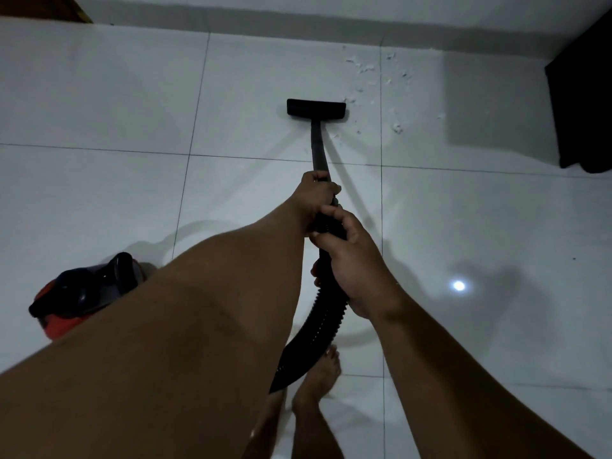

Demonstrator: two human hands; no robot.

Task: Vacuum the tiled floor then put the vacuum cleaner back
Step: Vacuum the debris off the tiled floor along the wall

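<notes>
Nozzle (316, 110) sits flat on the floor (99, 104) up ahead, crumbs (364, 69) scattered just right of it and beyond. Wand (318, 150) runs back to both hands, left hand (316, 188) in front of right hand (351, 256). Vacuum (84, 293) is down left, foot (318, 379) below the hose (318, 323).

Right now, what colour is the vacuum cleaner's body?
Red with a black top, vacuum cleaner body, in the head view.

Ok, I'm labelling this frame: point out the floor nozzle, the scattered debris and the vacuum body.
floor nozzle (316, 108), head view, middle of its black head.
scattered debris (362, 66), head view, white scraps near the wall.
vacuum body (86, 289), head view, dark top cover.
</notes>
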